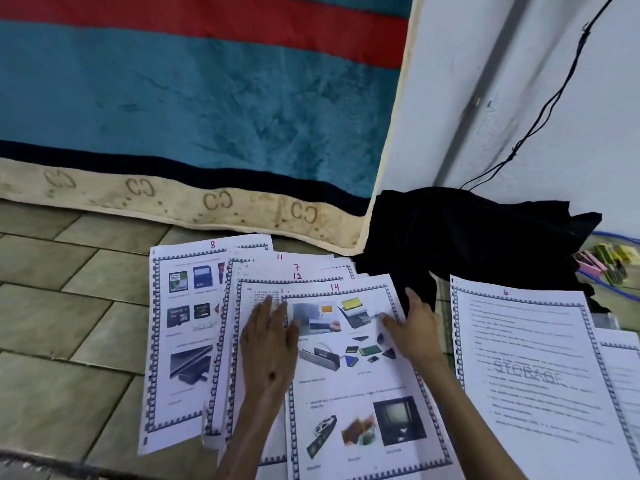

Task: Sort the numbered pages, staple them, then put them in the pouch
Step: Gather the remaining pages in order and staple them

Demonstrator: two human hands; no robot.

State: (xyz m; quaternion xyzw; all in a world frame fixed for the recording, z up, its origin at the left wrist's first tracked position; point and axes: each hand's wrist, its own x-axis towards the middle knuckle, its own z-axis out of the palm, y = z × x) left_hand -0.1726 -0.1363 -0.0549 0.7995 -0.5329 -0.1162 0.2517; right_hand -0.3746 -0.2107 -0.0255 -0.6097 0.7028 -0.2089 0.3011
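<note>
White printed page marked 8 (pixel 180 341) lies leftmost on the tiled floor; left hand (pixel 268 351) flat, fingers spread, empty, on the fanned sheets; right hand (pixel 414 329) open at picture-covered page 14 (pixel 360 393); text-only page 6 (pixel 540 375) lies apart. Sliding loose sheets risks scrambling their order

Left hand (pixel 268 344) and right hand (pixel 414 325) lie flat, fingers spread.

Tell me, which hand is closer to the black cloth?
Right. The right hand lies on page 14's right edge, fingertips almost at the black cloth; the left hand rests farther left.
</note>
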